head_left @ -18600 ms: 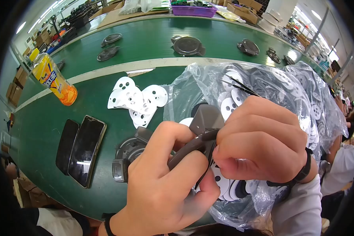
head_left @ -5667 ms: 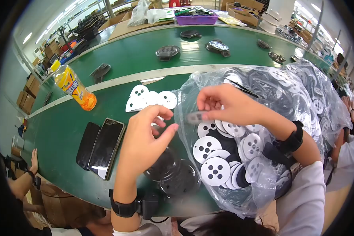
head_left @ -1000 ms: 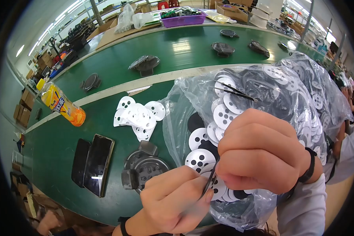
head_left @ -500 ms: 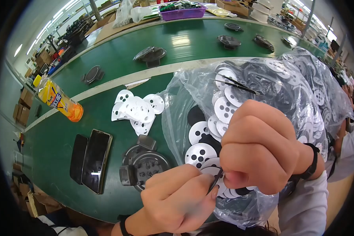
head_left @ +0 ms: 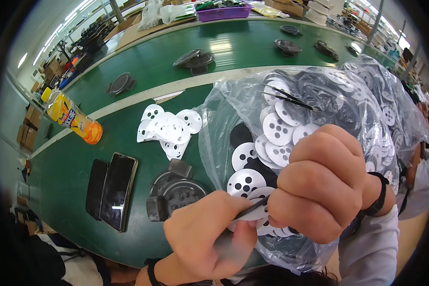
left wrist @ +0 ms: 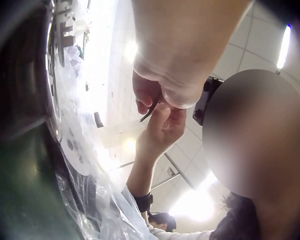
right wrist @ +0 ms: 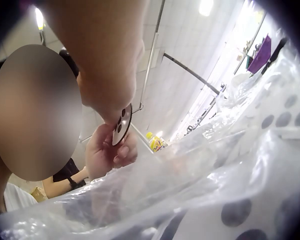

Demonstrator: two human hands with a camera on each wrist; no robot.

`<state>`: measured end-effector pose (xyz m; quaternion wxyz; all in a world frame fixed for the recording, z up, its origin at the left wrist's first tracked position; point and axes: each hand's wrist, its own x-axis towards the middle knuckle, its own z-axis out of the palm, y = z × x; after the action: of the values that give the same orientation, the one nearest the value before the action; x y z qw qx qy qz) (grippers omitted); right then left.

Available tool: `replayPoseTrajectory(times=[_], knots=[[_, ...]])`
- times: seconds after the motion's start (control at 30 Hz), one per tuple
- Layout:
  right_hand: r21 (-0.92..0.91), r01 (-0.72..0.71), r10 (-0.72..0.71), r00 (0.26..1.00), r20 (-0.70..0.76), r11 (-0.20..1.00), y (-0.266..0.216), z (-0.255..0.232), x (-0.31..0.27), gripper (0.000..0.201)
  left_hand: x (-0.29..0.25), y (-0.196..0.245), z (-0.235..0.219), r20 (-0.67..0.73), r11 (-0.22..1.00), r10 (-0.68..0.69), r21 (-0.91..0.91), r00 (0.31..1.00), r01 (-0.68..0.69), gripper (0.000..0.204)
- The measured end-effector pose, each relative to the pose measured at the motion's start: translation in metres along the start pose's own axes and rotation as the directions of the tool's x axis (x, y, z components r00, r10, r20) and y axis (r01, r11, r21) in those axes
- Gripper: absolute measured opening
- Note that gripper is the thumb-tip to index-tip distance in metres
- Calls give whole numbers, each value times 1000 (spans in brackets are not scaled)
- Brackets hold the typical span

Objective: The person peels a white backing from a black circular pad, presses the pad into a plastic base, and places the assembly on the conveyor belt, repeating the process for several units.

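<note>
In the head view a thin round disc [head_left: 255, 210], white on the face that shows and dark along its edge, is held between both hands. My left hand [head_left: 207, 236] pinches its near side between thumb and curled fingers. At the far edge my right hand [head_left: 319, 188] grips it with fingers folded; its fingertips are hidden. Round holes show in the disc [right wrist: 122, 126] in the right wrist view. Just left of the hands, a dark plastic housing [head_left: 164, 193] with blocky tabs lies on the green table, partly covered by my left hand.
A clear plastic bag [head_left: 214, 143] of white and black holed discs spreads under the right hand, tweezers [head_left: 293, 100] lying on it. Left are white holed papers [head_left: 164, 127], two phones [head_left: 117, 193] and a drink bottle [head_left: 74, 117]. Dark parts [head_left: 198, 59] sit on the belt behind.
About 19 seconds ago the hands held a dark curved part; later the right hand was over the bag. Lately the disc has tipped to show its white face, and belt parts have shifted right.
</note>
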<state>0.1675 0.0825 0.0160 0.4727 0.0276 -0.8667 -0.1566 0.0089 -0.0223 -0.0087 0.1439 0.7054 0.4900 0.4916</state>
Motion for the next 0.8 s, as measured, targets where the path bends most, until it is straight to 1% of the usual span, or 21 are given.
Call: replayPoseTrajectory(times=[0.07, 0.1, 0.17, 0.2, 0.27, 0.3, 0.37, 0.4, 0.47, 0.5, 0.57, 0.6, 0.67, 0.7, 0.77, 0.8], knots=[[-11, 12, -12, 999, 33, 1000, 0, -2, 1, 25, 8, 2, 4, -34, 996, 51, -65, 998, -53, 21], [-11, 12, -12, 999, 32, 1000, 0, 0, 0, 25, 9, 2, 3, -35, 997, 51, -64, 998, -53, 21], [-22, 23, -23, 1000, -16, 999, -1, 6, -2, 24, 10, 2, 1, -16, 971, -74, -228, 997, 68, 13], [-21, 22, -23, 1000, -18, 1000, -1, 5, -2, 24, 11, 1, 2, -16, 972, -75, -226, 997, 70, 13], [3, 25, -25, 999, 46, 1000, -2, 1, -1, 20, 11, 1, 6, -89, 910, -116, -408, 989, 70, 11], [3, 26, -26, 999, 45, 1000, -2, 0, -1, 20, 11, 1, 5, -90, 911, -115, -406, 989, 69, 11], [87, -53, 51, 998, 26, 995, -1, -3, 0, 16, 11, 1, 2, -63, 896, -158, -429, 985, 116, 9], [86, -53, 51, 998, 25, 995, -1, -5, 2, 16, 11, 0, 2, -62, 896, -156, -429, 986, 115, 9], [36, -190, 191, 982, -7, 981, -2, -7, 6, 19, 9, -2, 1, -35, 904, -150, -410, 988, 123, 8], [34, -190, 190, 982, -8, 981, -1, -8, 6, 19, 8, 0, 1, -35, 904, -148, -410, 988, 121, 8], [120, -216, 216, 976, 14, 969, 3, -8, 2, 23, 7, 4, 1, 24, 876, -262, -414, 965, 249, 9], [119, -217, 217, 976, 13, 969, 5, -8, 1, 23, 6, 3, 1, 25, 876, -262, -413, 965, 249, 9], [169, -128, 125, 992, 24, 977, 8, -9, -1, 25, 5, -3, 3, 45, 779, -280, -573, 959, 255, 18], [169, -127, 125, 992, 24, 977, 8, -9, -1, 25, 6, -3, 4, 45, 779, -281, -573, 959, 255, 18], [161, -124, 123, 992, 13, 979, 8, -9, -1, 28, 13, -4, 5, 63, 697, -164, -699, 985, 161, 31], [162, -121, 120, 993, 16, 979, 9, -9, 0, 28, 13, -6, 5, 50, 715, -175, -680, 983, 162, 38]])
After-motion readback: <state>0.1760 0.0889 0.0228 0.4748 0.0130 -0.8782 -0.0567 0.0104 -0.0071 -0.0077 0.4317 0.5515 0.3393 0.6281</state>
